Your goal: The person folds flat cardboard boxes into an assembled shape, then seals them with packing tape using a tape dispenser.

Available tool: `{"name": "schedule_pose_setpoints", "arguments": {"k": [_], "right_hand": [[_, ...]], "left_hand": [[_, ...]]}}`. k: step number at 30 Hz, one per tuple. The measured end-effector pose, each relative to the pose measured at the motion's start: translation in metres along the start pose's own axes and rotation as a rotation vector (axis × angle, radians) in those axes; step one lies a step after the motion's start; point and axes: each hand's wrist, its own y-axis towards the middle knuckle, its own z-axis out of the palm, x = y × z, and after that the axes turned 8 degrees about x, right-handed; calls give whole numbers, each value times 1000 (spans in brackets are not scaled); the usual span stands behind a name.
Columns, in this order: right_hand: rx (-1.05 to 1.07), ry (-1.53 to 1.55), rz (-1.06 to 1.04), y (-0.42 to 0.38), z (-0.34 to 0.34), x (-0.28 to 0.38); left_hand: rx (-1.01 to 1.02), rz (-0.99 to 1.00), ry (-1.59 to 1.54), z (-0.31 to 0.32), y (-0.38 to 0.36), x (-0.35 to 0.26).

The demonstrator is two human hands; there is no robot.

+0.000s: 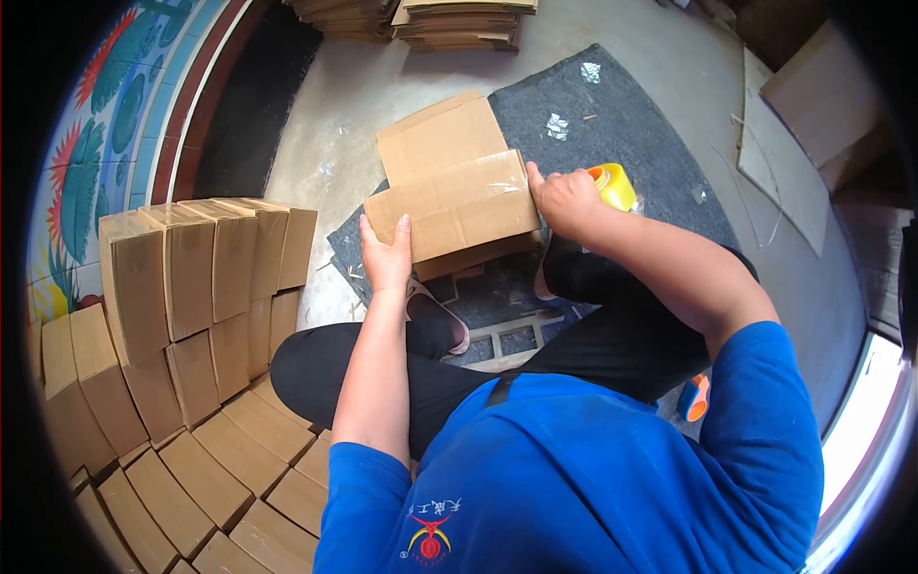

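A cardboard box (459, 210) lies in front of me over the dark mat, with clear tape shining near its right end. My left hand (387, 258) holds its near left corner, thumb on the near face and fingers along the left end. At the opposite end, my right hand (571, 203) has its fingers curled, the index finger pointing at the box's right edge. A yellow tape dispenser (620, 187) with an orange core shows just beyond that hand, partly covered by the knuckles. Behind the box, an unfolded cardboard piece (442, 137) lies flat.
Cardboard boxes (139, 277) stand in rows at my left, with more boxes (182, 483) lower down. Stacks of flat cardboard (464, 24) rest at the back. Plastic scraps dot the grey mat (631, 115). A blue and orange object (696, 398) lies beside my right leg.
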Motion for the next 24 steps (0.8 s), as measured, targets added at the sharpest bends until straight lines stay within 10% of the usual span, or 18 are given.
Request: {"name": "schedule_pose_setpoints", "arguments": {"k": [7,12,20,24], "right_hand": [[52,98,-3,11,3,9],[139,82,-15,15,2,5],[397,48,-163,-7,-81,-7],[168,133,-125,-45,-144,22]], "left_hand": [[-137,-155,-612,16,27,42],[211,-455,-733,-13,11,1],[142,-219,-625,-39,-4,-14],[-101,97,-733,-86,-12,-34]]}}
